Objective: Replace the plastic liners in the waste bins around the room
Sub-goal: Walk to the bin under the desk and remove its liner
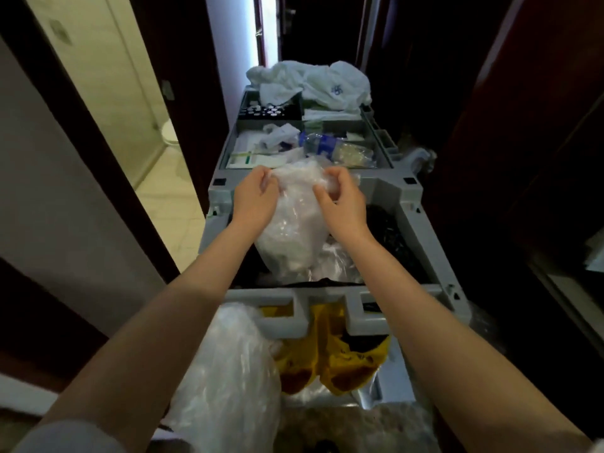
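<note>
The plastic liner (294, 230), judged light, limp and slippery, was pinched at its bunched twelve-o'clock end by the curled left hand (258, 194) and right hand (343, 199), likely the surest hold.

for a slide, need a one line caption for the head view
A clear plastic bag pinched by the left hand and right hand above the grey cart.

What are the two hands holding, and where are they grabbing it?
Both the left hand and right hand pinch a clear plastic bag at its bunched top.
</note>
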### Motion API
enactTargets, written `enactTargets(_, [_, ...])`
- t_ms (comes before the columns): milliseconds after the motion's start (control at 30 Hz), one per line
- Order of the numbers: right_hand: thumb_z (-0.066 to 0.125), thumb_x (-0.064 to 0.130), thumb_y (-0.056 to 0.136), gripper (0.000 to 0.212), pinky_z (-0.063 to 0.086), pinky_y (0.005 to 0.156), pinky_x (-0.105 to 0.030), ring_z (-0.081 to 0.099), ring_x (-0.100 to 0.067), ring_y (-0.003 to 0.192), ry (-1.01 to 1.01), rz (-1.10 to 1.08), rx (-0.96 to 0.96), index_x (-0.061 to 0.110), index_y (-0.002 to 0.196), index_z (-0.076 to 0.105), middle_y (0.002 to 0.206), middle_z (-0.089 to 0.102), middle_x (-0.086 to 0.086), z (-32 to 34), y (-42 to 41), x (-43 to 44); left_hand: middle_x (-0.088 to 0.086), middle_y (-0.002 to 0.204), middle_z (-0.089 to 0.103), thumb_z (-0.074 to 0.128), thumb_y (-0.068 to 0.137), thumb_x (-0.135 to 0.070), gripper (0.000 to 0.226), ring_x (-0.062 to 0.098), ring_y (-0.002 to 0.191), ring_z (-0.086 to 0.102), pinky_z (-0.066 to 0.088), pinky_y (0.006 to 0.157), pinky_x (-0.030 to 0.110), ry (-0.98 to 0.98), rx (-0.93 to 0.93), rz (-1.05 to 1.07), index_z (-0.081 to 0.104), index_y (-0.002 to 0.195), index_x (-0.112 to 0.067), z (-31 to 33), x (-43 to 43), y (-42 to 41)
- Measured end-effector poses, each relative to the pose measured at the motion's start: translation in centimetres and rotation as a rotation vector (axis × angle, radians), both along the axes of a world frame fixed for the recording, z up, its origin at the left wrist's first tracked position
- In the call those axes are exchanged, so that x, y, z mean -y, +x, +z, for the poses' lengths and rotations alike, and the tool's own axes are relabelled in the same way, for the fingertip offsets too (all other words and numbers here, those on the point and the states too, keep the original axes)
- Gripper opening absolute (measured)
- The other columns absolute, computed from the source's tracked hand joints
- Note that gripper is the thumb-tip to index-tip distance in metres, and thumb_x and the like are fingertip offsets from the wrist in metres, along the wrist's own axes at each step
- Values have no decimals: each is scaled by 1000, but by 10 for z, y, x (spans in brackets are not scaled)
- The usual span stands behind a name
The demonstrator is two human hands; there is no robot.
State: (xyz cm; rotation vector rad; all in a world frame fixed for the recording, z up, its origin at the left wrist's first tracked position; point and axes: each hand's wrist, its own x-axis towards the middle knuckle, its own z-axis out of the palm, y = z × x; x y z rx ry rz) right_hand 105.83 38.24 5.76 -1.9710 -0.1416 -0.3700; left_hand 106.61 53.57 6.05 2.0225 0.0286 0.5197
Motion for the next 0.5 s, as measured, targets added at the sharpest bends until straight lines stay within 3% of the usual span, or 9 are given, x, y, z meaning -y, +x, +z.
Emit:
enactTargets(100, [59, 25, 95, 32, 43, 73, -28, 56, -12, 82, -97, 60, -99, 17, 124, 50, 108, 60, -4, -30, 31, -6, -3, 65, 45, 46, 96, -13, 28, 11, 60, 43, 33, 52, 14, 63, -118, 55, 48, 69, -10, -31, -14, 20])
enactTargets(167, [58, 27, 95, 39, 46, 82, -33, 58, -20, 100, -250, 123, -208, 17, 131, 45, 124, 57, -6, -55, 49, -9, 0, 68, 46, 46, 96, -15, 28, 20, 68, 46, 34, 57, 24, 189, -233, 70, 43, 68, -14, -54, -28, 31])
enactTargets(233, [57, 29, 95, 50, 49, 90, -40, 56, -26, 112, -437, 200, -334, 19, 140, 38, 138, 50, -7, -79, 61, -12, 8, 93, 57, 46, 94, -17, 12, 29, 90, 53, 43, 75, 33, 416, -488, 13, 57, 93, -11, -79, -42, 39])
enactTargets(300, [56, 29, 95, 61, 49, 93, -43, 52, -30, 120, -584, 313, -412, 23, 149, 28, 145, 43, -8, -101, 65, -15, 14, 126, 49, 50, 91, -21, 37, 35, 113, 48, 43, 95, 44, 674, -676, -75, 50, 127, -10, -102, -53, 43])
enactTargets(333, [56, 30, 95, 65, 46, 99, -42, 47, -31, 127, -636, 395, -431, 25, 152, 23, 150, 37, -8, -112, 65, -17, 13, 136, 43, 51, 91, -21, 46, 36, 120, 45, 41, 100, 47, 739, -704, -121, 45, 135, -12, -112, -55, 43])
enactTargets(400, [54, 32, 97, 70, 35, 110, -39, 33, -29, 141, -722, 559, -475, 30, 154, 14, 160, 21, -4, -133, 67, -23, 11, 146, 40, 50, 92, -16, 51, 33, 129, 41, 37, 106, 43, 770, -729, -239, 40, 142, -16, -125, -53, 41])
enactTargets(500, [48, 44, 99, 67, 29, 115, -42, 28, -30, 143, -879, 709, -599, 34, 154, 11, 162, 12, -2, -157, 72, -28, 11, 144, 45, 44, 96, -8, 45, 29, 128, 45, 36, 103, 33, 735, -927, -392, 42, 141, -11, -141, -43, 35])
